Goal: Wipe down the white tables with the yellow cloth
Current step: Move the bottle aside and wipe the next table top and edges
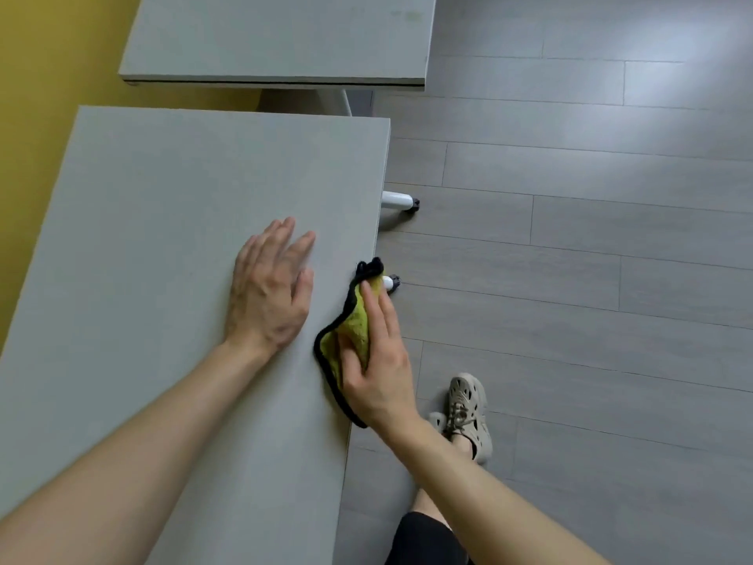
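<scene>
Mostly grey plank floor point(591, 279) here, filling the whole right side, wide open out from the table edges. Next biggest, the near white table point(183, 197) on the left, long right edge cutting diagonally down the middle of the view, far edge straight across. Beyond a narrow gap, a second white table point(265, 38), near edge roughly parallel to the first one's far edge, with a faint greenish smudge point(411, 15) toward its far right. Yellow wall point(36, 95) hard up along the left of both tables, so zero slack on that side.

Both bare forearms reaching in from the bottom. Left hand point(271, 289) flat on the near tabletop, fingers straight and loosely spread, gripping nothing, just inside the right edge. Right hand point(377, 373) close beside it but not touching, fingers straight, pressing the yellow cloth point(354, 324) right onto that right edge. Cloth black-trimmed and bunched, partly on top, partly hanging over the side.

Beige perforated shoe point(468, 413) on the floor just off the edge, below the right wrist. Smallest bits: farther table foot point(401, 200) sticking out from under the edge ahead, nearer table foot point(392, 282) peeking out just past the right fingertips.
</scene>
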A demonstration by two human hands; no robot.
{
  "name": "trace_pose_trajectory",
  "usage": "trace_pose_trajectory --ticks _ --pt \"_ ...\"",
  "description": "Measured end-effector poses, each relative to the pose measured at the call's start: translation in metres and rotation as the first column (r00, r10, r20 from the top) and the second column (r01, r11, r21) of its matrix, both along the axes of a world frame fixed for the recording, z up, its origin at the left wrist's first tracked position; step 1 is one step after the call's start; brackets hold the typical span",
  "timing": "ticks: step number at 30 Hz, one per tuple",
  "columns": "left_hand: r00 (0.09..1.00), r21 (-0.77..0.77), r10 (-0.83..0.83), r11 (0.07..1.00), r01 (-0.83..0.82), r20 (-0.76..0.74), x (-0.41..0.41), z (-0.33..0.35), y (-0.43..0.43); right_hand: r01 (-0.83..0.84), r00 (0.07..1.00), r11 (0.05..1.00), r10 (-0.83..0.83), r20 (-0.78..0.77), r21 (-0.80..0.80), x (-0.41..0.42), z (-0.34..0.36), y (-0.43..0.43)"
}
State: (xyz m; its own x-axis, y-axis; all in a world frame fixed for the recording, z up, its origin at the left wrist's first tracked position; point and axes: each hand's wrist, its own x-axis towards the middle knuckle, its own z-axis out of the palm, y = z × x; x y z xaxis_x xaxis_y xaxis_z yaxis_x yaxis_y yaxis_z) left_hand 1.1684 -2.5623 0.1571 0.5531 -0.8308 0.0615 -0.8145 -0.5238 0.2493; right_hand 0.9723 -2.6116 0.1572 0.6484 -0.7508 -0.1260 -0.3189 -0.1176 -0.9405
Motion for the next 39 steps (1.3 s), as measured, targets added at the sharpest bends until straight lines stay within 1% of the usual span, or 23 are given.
trace_pose_trajectory --ticks 2,5,8,11,14,16,18,20,23,26,28,30,32,34,36,37,39 --pt "1.0 0.009 0.006 1.0 -0.007 0.003 -0.03 0.005 0.033 0.047 0.999 0.999 -0.047 0.01 0.013 0.038 0.003 -0.042" --pt "0.998 0.078 -0.069 0.995 0.07 -0.007 -0.076 0.003 0.072 0.149 0.988 0.989 -0.149 -0.033 -0.007 0.105 0.008 -0.126" --pt "0.997 0.084 -0.078 0.994 0.076 0.013 -0.086 -0.003 0.079 0.154 0.985 0.988 -0.156 -0.078 -0.028 0.133 0.004 -0.164" --pt "0.998 0.078 -0.06 0.995 0.058 0.019 -0.084 -0.005 0.077 0.162 0.986 0.986 -0.163 -0.033 -0.044 0.108 0.002 -0.125" --pt "0.996 0.055 -0.079 0.996 0.077 0.036 -0.086 -0.009 0.079 0.166 0.986 0.986 -0.165 0.028 -0.007 0.046 -0.002 -0.037" --pt "0.996 0.029 -0.082 0.996 0.081 0.032 -0.086 -0.01 0.079 0.12 0.992 0.992 -0.121 0.044 0.026 0.004 -0.002 0.016" --pt "0.997 0.011 -0.072 0.997 0.072 0.025 -0.086 -0.011 0.08 0.083 0.996 0.995 -0.085 0.032 0.054 -0.013 -0.002 0.036" --pt "0.997 0.0 -0.07 0.998 0.07 0.024 -0.086 -0.011 0.082 0.068 0.996 0.997 -0.071 0.052 0.041 0.004 -0.005 0.01" --pt "0.998 -0.02 -0.056 0.998 0.056 0.011 -0.086 -0.01 0.082 0.132 0.989 0.99 -0.135 0.068 0.045 0.065 -0.009 -0.066" --pt "0.999 -0.048 -0.053 0.997 0.054 0.01 -0.087 -0.012 0.08 0.19 0.982 0.982 -0.191 0.013 0.003 0.111 -0.007 -0.131" --pt "0.999 -0.059 -0.048 0.997 0.048 0.01 -0.088 -0.013 0.08 0.191 0.981 0.98 -0.193 -0.03 -0.047 0.121 -0.008 -0.143" --pt "0.999 -0.069 -0.041 0.997 0.042 0.014 -0.088 -0.014 0.08 0.202 0.978 0.976 -0.206 -0.033 -0.085 0.112 -0.006 -0.122" --pt "0.999 -0.075 -0.037 0.996 0.04 0.032 -0.087 -0.014 0.079 0.212 0.976 0.974 -0.215 -0.045 -0.075 0.084 -0.008 -0.075" --pt "0.998 -0.088 -0.032 0.995 0.036 0.045 -0.087 -0.014 0.079 0.177 0.983 0.983 -0.179 -0.047 -0.046 0.039 -0.01 -0.015" --pt "0.998 -0.099 -0.012 0.995 0.018 0.055 -0.088 -0.013 0.08 0.101 0.994 0.995 -0.101 -0.048 0.002 -0.006 -0.007 0.04" --pt "0.998 -0.102 0.001 0.995 0.005 0.062 -0.088 -0.013 0.081 0.071 0.996 0.997 -0.069 -0.053 0.039 -0.022 -0.004 0.058" --pt "0.997 -0.111 0.025 0.994 -0.018 0.068 -0.088 -0.013 0.082 0.06 0.997 0.992 -0.054 -0.049 0.111 -0.025 0.002 0.056"
